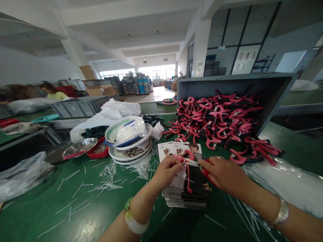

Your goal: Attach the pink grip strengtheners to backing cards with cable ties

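Where the right hand point(222, 173) is covering the scissors point(193, 163): the red handles are showing only in part, and the blade tips are getting lost beside the left fingers, so I cannot tell what is lying between the blades.
Forearms: both are running out of the view, the left one at the bottom edge, the right one toward the lower right corner.
Left hand point(168, 169): it is reaching in from the lower left, and its fingertips are pressing narrowly together at the clamp; what they are pinching is too small to make out.
Right hand: its back is facing up, and its fingers are holding the scissors, whose blades are pointing to the left hand.
Clamp point(189, 181): it is lying on top of the card stack point(185, 203), partly behind the hands; it is showing a curved pink jaw and a pink arm that is pointing toward the person.
Grey crate point(234, 78): it is lying on its side behind the stack, and many pink and black clamps point(217, 114) are spilling from it.
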Motion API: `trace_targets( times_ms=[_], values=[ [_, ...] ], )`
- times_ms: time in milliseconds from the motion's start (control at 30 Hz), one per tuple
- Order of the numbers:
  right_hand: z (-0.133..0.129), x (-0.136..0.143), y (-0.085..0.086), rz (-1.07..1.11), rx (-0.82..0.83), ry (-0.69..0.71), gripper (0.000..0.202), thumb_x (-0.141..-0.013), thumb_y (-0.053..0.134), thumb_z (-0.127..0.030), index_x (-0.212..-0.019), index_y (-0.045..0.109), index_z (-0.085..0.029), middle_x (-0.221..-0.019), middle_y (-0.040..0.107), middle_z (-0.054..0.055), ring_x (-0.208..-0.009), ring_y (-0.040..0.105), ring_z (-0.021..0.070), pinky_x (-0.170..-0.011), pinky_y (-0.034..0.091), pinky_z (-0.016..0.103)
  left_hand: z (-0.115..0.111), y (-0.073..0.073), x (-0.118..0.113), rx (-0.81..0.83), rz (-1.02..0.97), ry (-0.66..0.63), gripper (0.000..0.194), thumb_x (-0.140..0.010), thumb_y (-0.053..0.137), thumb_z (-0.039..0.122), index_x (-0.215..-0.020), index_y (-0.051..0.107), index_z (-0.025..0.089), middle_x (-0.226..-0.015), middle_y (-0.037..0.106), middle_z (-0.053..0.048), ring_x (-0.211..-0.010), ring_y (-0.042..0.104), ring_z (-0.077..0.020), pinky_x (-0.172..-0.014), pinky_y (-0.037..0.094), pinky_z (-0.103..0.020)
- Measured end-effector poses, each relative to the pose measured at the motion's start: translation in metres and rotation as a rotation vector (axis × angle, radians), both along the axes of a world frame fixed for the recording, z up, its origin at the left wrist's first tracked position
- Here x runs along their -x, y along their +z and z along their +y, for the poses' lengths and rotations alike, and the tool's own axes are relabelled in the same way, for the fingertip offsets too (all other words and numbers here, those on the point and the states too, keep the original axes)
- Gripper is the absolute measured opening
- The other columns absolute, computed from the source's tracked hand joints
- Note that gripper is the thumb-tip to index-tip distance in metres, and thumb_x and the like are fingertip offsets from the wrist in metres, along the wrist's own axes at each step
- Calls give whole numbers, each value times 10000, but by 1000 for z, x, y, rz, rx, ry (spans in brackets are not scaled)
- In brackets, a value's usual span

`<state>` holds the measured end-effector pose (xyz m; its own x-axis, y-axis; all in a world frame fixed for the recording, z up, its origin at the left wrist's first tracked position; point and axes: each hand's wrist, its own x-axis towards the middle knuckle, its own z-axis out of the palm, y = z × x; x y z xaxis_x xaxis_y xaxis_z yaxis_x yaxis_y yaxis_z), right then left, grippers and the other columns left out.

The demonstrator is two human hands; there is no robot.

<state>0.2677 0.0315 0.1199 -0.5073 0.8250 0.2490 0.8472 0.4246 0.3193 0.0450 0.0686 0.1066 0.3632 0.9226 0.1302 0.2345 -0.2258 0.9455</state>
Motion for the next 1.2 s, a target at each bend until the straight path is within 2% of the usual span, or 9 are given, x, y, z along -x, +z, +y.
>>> trace_targets(
  times_ms=[233,433,567,700,800,933,1033,1133,1200],
  values=[
    [10,10,-6,-123,-72,54,359,-862,488,-161,-1215,544,-193,-796,630,71,-682,598,181,-522,349,244,3,-7,-1,-32,-39,-50,220,-763,580,343,-633,586,166,-846,585,-42,-857,521,-183,-818,390,-305],
    [19,13,-2,-195,-93,106,399,-839,489,-153,-1236,524,-152,-788,647,102,-670,607,204,-478,294,244,3,-6,-1,-99,-12,-49,216,-777,586,339,-651,618,167,-842,577,-41,-867,519,-186,-835,390,-307],
    [22,8,-4,-223,-101,168,405,-811,510,-116,-1215,541,-131,-761,653,104,-645,605,198,-470,276,244,2,-8,-4,-73,-38,-8,206,-782,579,331,-662,628,170,-807,589,-35,-870,520,-189,-855,387,-324],
    [20,6,-5,-183,-20,195,350,-814,513,-119,-1157,582,-119,-756,670,103,-635,616,184,-483,286,247,3,-15,-7,56,-177,118,241,-790,560,383,-680,597,171,-744,565,-13,-757,525,-152,-705,429,-260],
    [16,4,9,-52,140,135,305,-817,513,-151,-1108,605,-158,-795,689,78,-665,630,176,-522,317,239,7,-21,-2,123,-259,307,284,-796,532,450,-813,609,178,-791,578,-13,-699,532,-134,-622,425,-233],
    [16,5,49,159,561,97,277,-763,610,-421,-971,652,-243,-805,688,14,-688,622,174,-539,341,229,7,-27,14,2,-167,541,519,-740,607,472,-1168,544,186,-1029,581,-75,-767,546,-155,-676,446,-271],
    [24,15,72,170,768,92,380,-671,655,-532,-931,682,-256,-757,664,0,-632,593,158,-529,336,226,-2,-31,23,-121,58,433,470,-698,670,435,-1101,617,199,-1023,604,-75,-816,547,-180,-727,439,-294],
    [36,30,79,90,772,100,410,-614,687,-537,-909,704,-252,-772,654,11,-628,577,157,-524,322,227,-10,-34,26,-180,235,295,271,-710,664,426,-854,702,200,-841,647,-47,-774,556,-183,-698,422,-283],
    [43,40,78,51,771,132,392,-601,701,-525,-886,711,-256,-786,652,6,-640,570,151,-526,321,222,-11,-35,27,-166,251,269,282,-727,642,451,-826,713,196,-770,653,-43,-728,558,-177,-662,417,-273]
  ],
)
